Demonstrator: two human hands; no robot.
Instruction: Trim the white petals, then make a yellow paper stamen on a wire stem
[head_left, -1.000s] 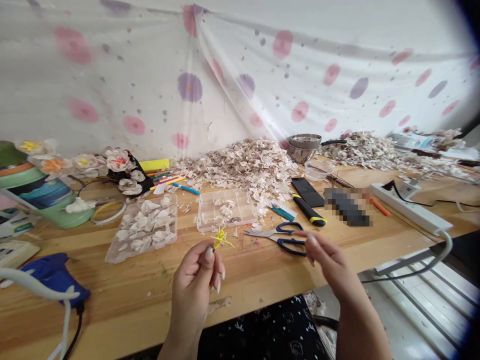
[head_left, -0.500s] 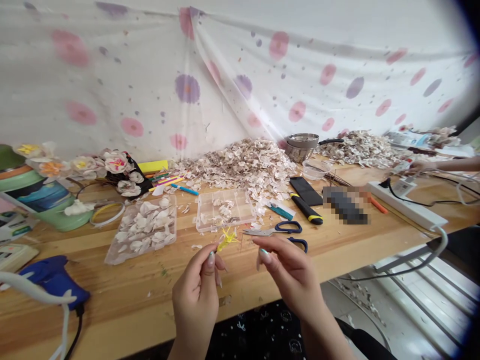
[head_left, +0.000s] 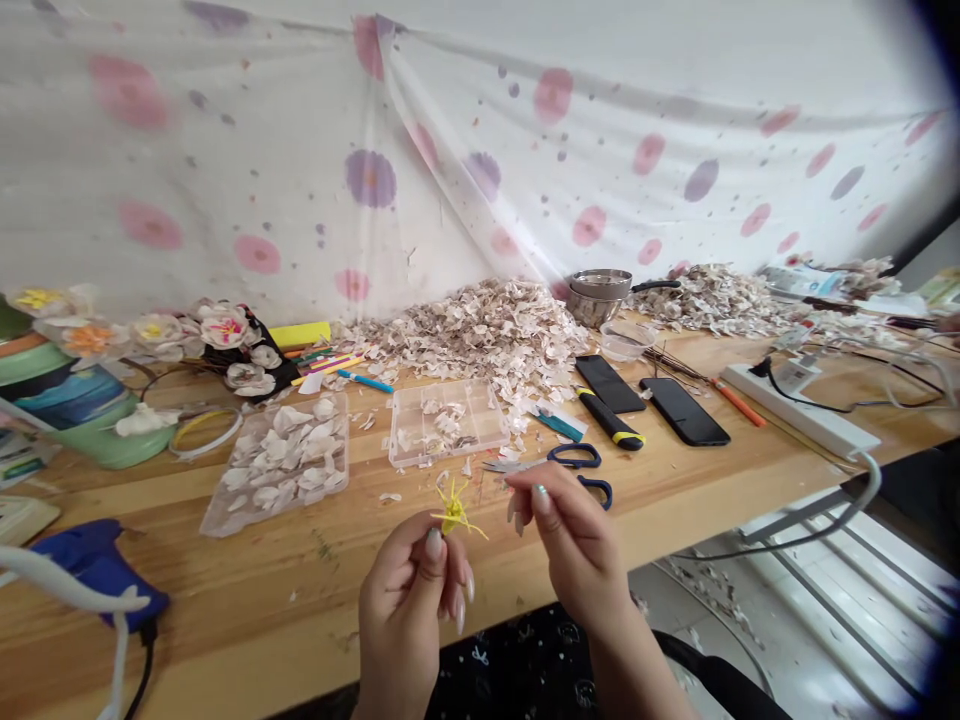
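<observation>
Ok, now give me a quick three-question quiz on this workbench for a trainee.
1. Which hand holds the yellow spiky flower centre?
2. True or false: the scissors lie on top of the black smartphone.
3. What lies in the compartments of the clear plastic box?

Key:
1. The left hand.
2. False.
3. Pale petals.
</observation>
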